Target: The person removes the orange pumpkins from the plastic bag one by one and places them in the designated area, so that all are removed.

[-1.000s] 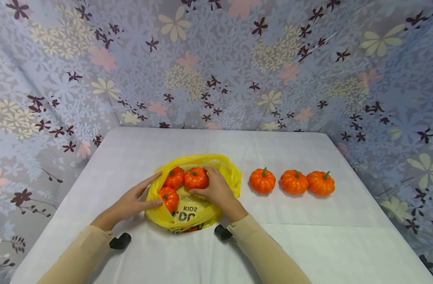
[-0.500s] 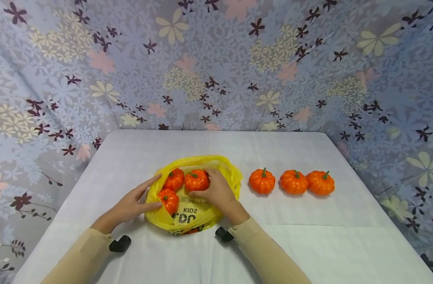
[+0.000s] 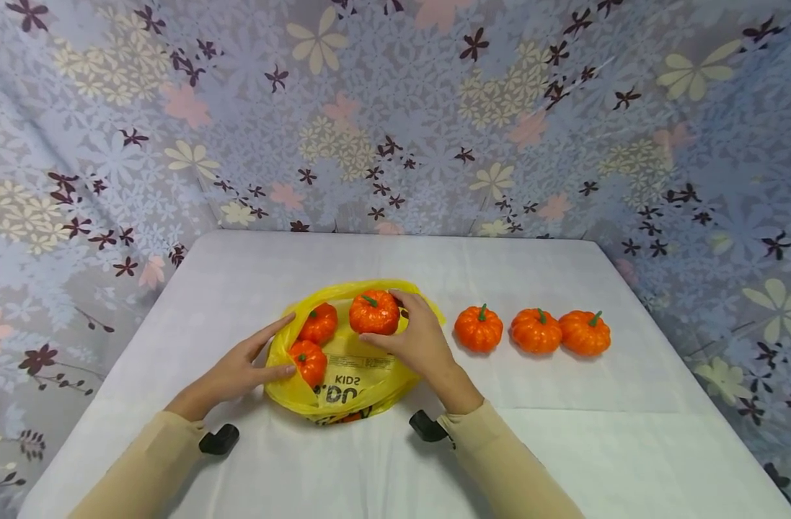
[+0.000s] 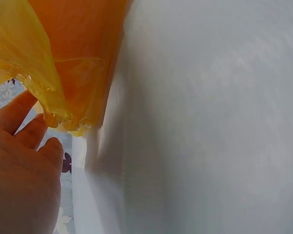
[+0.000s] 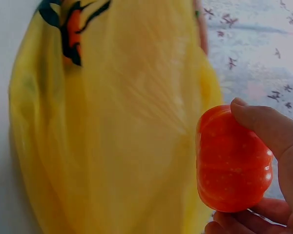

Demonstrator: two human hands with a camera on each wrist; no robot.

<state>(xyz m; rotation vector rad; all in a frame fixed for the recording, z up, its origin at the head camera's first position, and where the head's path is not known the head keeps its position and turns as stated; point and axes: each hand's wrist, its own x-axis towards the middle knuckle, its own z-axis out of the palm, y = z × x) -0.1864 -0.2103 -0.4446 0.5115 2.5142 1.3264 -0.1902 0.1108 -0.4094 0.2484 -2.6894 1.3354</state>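
A small orange toy pumpkin (image 3: 374, 312) with a green stem is held in my right hand (image 3: 427, 342), thumb on one side and fingers on the other. It is raised over the mouth of a yellow plastic bag (image 3: 363, 414). The right wrist view shows the pumpkin (image 5: 234, 161) beside the bag's wall. At the bag's left rim, my left hand (image 3: 236, 375) touches the plastic with fingers and thumb spread apart. In the left wrist view, its fingertips reach the bag's edge (image 4: 53, 92). Two more pumpkins lie inside the bag, one farther back (image 3: 319, 323) and one nearer (image 3: 309, 362).
Three toy pumpkins stand in a row right of the bag: a left one (image 3: 478, 329), a middle one (image 3: 536, 331) and a right one (image 3: 585, 334). The last two touch. A white cloth covers the table (image 3: 564, 447), and a floral curtain (image 3: 395, 130) hangs behind it.
My right hand has lifted the pumpkin from inside the bag, moving it up and slightly right. The left hand stays at the bag's rim.
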